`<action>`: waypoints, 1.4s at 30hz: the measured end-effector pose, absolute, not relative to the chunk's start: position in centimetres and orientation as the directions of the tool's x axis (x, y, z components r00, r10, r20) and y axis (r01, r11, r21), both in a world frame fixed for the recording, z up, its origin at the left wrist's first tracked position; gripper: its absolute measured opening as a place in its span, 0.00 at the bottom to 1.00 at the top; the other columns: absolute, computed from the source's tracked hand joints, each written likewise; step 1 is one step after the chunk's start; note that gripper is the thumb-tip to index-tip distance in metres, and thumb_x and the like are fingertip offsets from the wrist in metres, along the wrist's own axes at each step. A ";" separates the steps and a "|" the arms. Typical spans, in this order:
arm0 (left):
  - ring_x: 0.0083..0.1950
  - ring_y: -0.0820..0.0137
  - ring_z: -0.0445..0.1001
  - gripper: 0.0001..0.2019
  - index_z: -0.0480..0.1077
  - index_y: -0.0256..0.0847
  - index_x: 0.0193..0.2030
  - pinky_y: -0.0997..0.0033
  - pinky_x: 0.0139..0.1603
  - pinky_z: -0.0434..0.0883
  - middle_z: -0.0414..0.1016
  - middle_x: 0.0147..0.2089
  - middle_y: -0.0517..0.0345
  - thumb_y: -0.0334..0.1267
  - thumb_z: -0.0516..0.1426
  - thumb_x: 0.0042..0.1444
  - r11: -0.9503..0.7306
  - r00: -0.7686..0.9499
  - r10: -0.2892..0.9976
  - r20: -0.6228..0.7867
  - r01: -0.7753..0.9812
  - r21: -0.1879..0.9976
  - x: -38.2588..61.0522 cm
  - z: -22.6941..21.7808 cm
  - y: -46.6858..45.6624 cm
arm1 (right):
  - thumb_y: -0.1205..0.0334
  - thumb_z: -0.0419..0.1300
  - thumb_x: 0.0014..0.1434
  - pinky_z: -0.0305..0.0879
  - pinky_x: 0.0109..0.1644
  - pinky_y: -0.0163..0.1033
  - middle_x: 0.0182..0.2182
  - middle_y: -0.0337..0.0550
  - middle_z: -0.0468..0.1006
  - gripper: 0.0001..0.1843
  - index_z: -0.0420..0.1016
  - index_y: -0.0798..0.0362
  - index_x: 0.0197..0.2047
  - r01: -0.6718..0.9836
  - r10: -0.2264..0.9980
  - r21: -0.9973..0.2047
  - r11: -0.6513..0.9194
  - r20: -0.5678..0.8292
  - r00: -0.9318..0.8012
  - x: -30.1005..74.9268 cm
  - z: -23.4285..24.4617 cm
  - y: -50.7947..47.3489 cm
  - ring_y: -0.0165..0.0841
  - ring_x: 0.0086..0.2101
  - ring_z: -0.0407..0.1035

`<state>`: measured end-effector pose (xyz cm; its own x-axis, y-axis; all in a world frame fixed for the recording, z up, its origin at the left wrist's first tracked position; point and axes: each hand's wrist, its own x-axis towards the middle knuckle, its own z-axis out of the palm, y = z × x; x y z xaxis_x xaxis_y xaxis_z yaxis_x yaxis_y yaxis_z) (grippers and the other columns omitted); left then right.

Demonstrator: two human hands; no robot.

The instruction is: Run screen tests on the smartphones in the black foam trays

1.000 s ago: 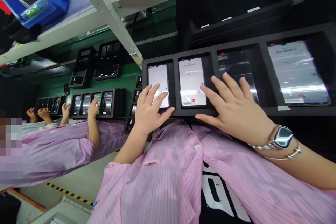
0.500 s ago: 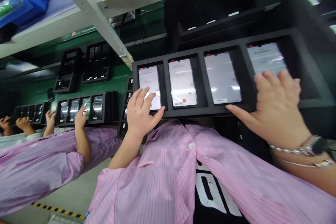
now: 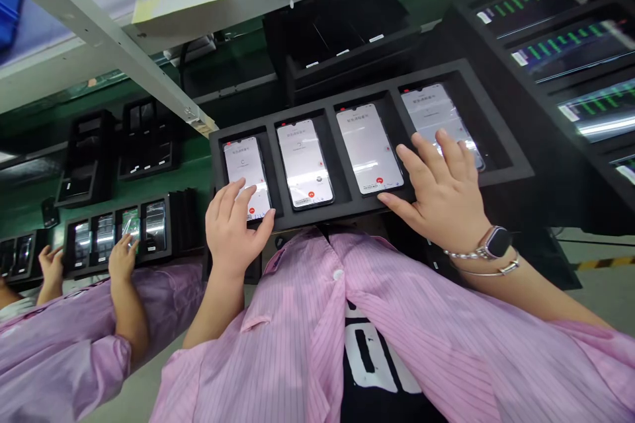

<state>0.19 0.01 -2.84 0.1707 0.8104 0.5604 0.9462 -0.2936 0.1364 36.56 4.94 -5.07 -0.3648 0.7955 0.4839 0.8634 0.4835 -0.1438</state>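
Silver bangles (image 3: 483, 264) circle my wrist just behind my right hand (image 3: 441, 201), which is spread wide and holds nothing, its fingertips on the fourth phone (image 3: 431, 106) and its thumb at the third phone's (image 3: 370, 145) lower edge. My left hand (image 3: 231, 228) lies open on the first phone (image 3: 243, 165), near its lower end. The second phone (image 3: 303, 162) sits untouched between my hands. Each phone lies in its own compartment of the black foam tray (image 3: 317, 215), with a narrow margin inside the raised walls. Beyond the tray's right end stands a dark rack of phones (image 3: 560, 46). Well to my left, a co-worker's hand (image 3: 122, 259) touches a phone in another tray (image 3: 119, 238).
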 end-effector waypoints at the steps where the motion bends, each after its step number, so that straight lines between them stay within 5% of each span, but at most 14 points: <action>1: 0.62 0.51 0.78 0.21 0.74 0.40 0.59 0.52 0.63 0.73 0.79 0.61 0.41 0.45 0.65 0.61 -0.295 0.169 0.812 0.559 0.945 0.141 0.2 -2.8 0.0 | 0.36 0.57 0.71 0.50 0.75 0.68 0.72 0.59 0.63 0.44 0.52 0.51 0.80 0.866 0.801 -0.145 0.478 0.477 -0.362 36.6 -5.1 5.0 0.59 0.72 0.52; 10: 0.61 0.50 0.78 0.22 0.74 0.42 0.60 0.51 0.63 0.74 0.79 0.61 0.42 0.43 0.66 0.59 -0.315 0.189 0.798 0.572 0.940 0.129 -0.1 -3.0 0.4 | 0.32 0.53 0.71 0.52 0.74 0.69 0.71 0.59 0.63 0.49 0.42 0.52 0.81 0.867 0.781 -0.131 0.481 0.514 -0.356 36.5 -5.5 5.5 0.57 0.72 0.53; 14: 0.62 0.50 0.78 0.22 0.74 0.43 0.60 0.50 0.64 0.74 0.79 0.62 0.42 0.42 0.66 0.59 -0.317 0.184 0.802 0.568 0.937 0.144 -0.1 -3.1 0.5 | 0.34 0.52 0.72 0.48 0.75 0.73 0.71 0.60 0.63 0.47 0.40 0.51 0.81 0.884 0.849 -0.228 0.409 0.449 -0.278 38.0 -4.4 5.1 0.57 0.72 0.53; 19: 0.62 0.50 0.78 0.22 0.74 0.44 0.60 0.49 0.64 0.73 0.79 0.61 0.43 0.43 0.65 0.60 -0.297 0.164 0.813 0.559 0.942 0.155 0.0 -3.0 0.5 | 0.43 0.54 0.74 0.44 0.74 0.79 0.67 0.60 0.69 0.34 0.55 0.49 0.75 0.881 0.908 -0.393 0.262 0.409 -0.088 41.2 -3.9 4.7 0.58 0.71 0.57; 24: 0.62 0.51 0.77 0.19 0.75 0.44 0.57 0.49 0.65 0.72 0.79 0.61 0.44 0.45 0.63 0.61 -0.257 0.124 0.847 0.518 0.947 0.193 0.3 -2.7 0.2 | 0.41 0.54 0.73 0.44 0.72 0.83 0.60 0.59 0.76 0.29 0.65 0.50 0.67 0.870 0.912 -0.413 0.267 0.401 -0.089 41.8 -4.0 4.7 0.60 0.66 0.64; 33: 0.64 0.51 0.76 0.19 0.75 0.43 0.56 0.50 0.67 0.71 0.79 0.62 0.43 0.47 0.62 0.61 -0.211 0.081 0.874 0.480 0.952 0.223 0.5 -2.8 -0.2 | 0.36 0.53 0.72 0.42 0.77 0.72 0.55 0.56 0.79 0.34 0.68 0.54 0.66 0.724 0.866 -0.478 0.498 0.319 -0.385 36.5 -2.3 4.4 0.55 0.67 0.64; 42: 0.65 0.53 0.75 0.17 0.78 0.43 0.55 0.53 0.67 0.71 0.78 0.64 0.45 0.49 0.60 0.64 -0.185 0.073 0.884 0.462 0.962 0.203 1.4 -2.6 -1.1 | 0.38 0.59 0.69 0.56 0.74 0.68 0.59 0.56 0.77 0.34 0.69 0.49 0.69 0.676 0.817 -0.491 0.549 0.484 -0.312 35.7 -3.7 4.6 0.55 0.64 0.68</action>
